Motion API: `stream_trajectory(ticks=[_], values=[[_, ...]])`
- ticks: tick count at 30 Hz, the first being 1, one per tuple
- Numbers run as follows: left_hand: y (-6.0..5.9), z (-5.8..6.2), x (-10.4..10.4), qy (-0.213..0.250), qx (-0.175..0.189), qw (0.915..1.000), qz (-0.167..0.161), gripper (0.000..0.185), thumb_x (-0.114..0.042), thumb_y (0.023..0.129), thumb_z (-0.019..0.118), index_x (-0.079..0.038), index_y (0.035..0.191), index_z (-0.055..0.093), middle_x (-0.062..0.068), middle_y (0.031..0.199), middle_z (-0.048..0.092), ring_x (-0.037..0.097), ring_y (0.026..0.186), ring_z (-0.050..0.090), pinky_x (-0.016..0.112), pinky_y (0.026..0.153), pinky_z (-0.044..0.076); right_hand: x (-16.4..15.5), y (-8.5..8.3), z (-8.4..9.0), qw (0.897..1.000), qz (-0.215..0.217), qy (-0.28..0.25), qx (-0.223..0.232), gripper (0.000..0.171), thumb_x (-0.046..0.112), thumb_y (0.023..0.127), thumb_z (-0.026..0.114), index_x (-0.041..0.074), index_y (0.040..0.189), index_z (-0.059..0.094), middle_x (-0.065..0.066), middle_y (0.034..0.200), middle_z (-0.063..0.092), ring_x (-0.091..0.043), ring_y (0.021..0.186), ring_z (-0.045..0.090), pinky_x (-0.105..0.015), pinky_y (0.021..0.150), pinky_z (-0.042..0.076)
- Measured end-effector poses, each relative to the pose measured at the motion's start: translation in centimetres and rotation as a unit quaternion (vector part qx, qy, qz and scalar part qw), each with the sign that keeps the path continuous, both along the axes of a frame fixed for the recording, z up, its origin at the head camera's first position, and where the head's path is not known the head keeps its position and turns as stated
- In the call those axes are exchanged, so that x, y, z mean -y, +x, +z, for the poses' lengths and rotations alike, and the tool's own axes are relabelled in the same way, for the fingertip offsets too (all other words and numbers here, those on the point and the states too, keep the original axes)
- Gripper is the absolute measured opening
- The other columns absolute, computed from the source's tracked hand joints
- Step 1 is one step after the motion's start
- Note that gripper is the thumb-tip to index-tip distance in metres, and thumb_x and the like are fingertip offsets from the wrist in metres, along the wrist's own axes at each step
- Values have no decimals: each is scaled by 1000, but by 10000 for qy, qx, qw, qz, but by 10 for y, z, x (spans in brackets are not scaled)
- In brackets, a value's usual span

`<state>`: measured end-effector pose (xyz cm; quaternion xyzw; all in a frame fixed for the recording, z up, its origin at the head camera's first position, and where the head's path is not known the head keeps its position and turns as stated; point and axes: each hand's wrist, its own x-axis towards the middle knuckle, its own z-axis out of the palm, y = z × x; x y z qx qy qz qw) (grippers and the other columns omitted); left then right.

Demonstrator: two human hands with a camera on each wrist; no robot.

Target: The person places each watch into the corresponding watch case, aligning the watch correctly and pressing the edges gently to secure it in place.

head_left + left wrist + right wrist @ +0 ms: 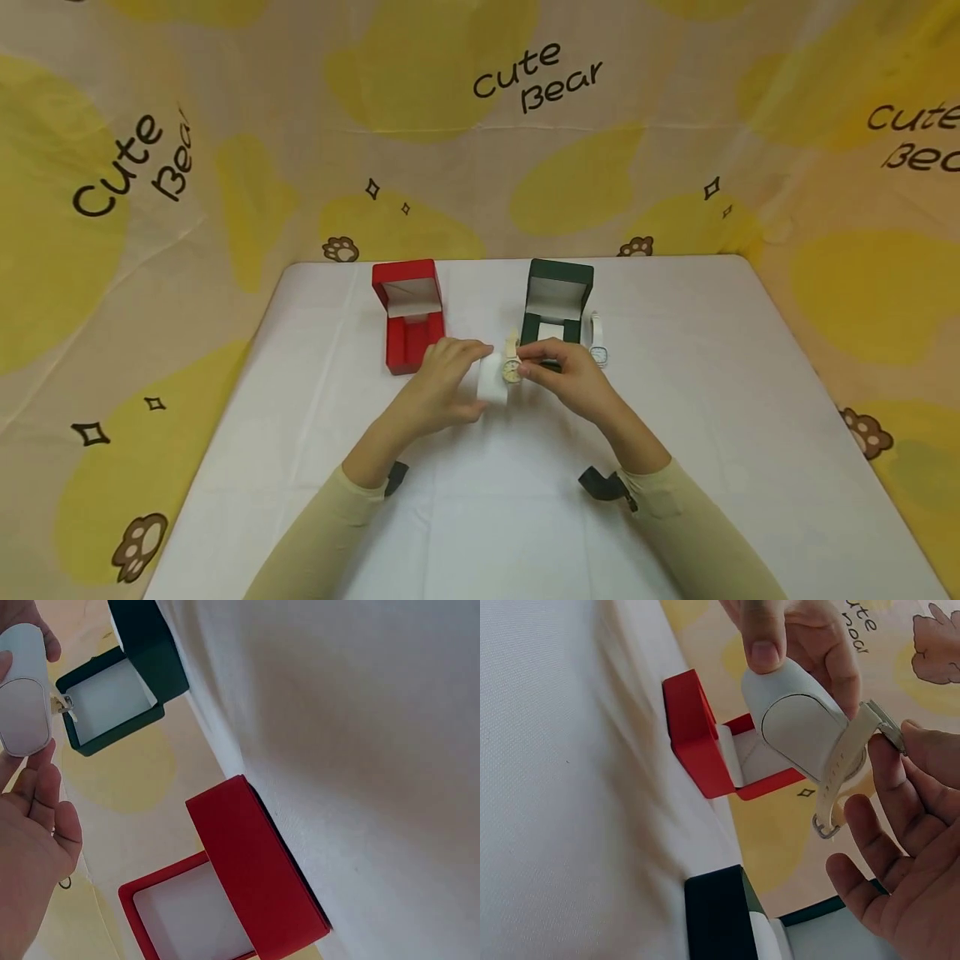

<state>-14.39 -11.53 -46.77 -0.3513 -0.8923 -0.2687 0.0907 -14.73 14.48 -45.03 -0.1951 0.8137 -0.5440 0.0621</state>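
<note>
Between both boxes, left hand (442,387) grips the soft cushion (492,380); right hand (573,379) pinches the light, floppy watch (512,364) strap.

White table (675,467): two boxes (408,317), watch (597,342)

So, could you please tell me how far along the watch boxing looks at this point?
Done: the red box and green box both stand open on the table. In hand: the left hand holds a white cushion while the right hand wraps the cream watch around it. Left: the strap is unfastened, both boxes are unfilled, and a white watch lies beside the green box.
</note>
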Motion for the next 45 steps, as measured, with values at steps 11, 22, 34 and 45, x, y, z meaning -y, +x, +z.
stream_trajectory(ticks=[11, 22, 34, 45], values=[[-1, -3, 0, 174, -432, 9988, -114, 78, -26, 72, 93, -9, 139, 56, 6, 136, 60, 22, 120, 51, 45, 101, 41, 4, -3, 0, 9999, 34, 14, -104, 25, 21, 94, 76, 9, 116, 77, -6, 119, 74, -23, 112, 67, -42, 91, 56], [-1, -6, -2, 427, -652, 9966, -271, 78, -27, 73, 92, -8, 139, 56, 5, 136, 60, 22, 120, 52, 44, 101, 41, 10, -3, -5, 9961, -459, -614, 442, 18, 21, 93, 76, 7, 104, 75, -6, 102, 76, -17, 92, 70, -27, 81, 56], [-1, -4, -2, 653, -496, 9966, -41, 79, -28, 70, 93, -8, 136, 55, 7, 133, 58, 24, 121, 49, 45, 102, 41, 15, 1, -9, 9973, -581, -427, 126, 16, 25, 93, 77, 11, 99, 75, -2, 102, 75, -17, 100, 67, -38, 89, 56], [-5, 0, 6, 1068, -451, 9915, 584, 76, -25, 72, 92, -9, 135, 53, 8, 133, 57, 24, 117, 46, 44, 96, 42, 17, 2, -11, 9835, -255, 593, -1688, 31, 22, 80, 89, 17, 106, 74, 5, 114, 70, -15, 114, 57, -41, 98, 50]])
